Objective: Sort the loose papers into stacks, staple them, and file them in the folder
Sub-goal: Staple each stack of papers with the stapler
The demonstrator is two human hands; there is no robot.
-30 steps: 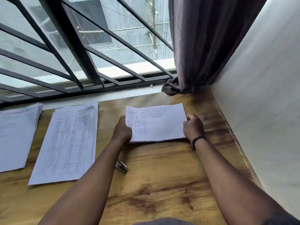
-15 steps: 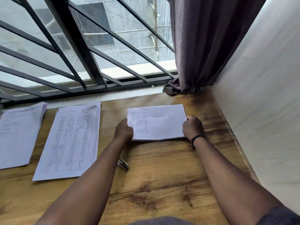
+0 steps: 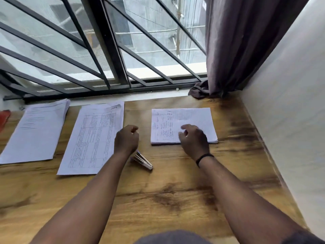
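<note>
Three stacks of white papers lie on the wooden table [image 3: 158, 199]. A small handwritten stack [image 3: 191, 117] lies at the right, a printed table stack [image 3: 93, 138] in the middle, and a thicker stack [image 3: 37, 132] at the left. My right hand [image 3: 193, 140] hovers over the small stack's near edge, fingers loosely curled, holding nothing. Between the middle and right stacks is my left hand [image 3: 126, 140], loosely curled and empty. A metal stapler [image 3: 143, 160] lies just behind my left wrist.
A red folder edge [image 3: 4, 118] shows at the far left. The barred window [image 3: 105, 50] runs along the table's far side. A grey curtain [image 3: 237, 46] hangs at the back right, and a white wall [image 3: 290, 103] bounds the right side.
Both hands have let go of the small stack's side edges. The left hand drew back to the left, and the right hand moved left over the stack. The stack lies flat.
</note>
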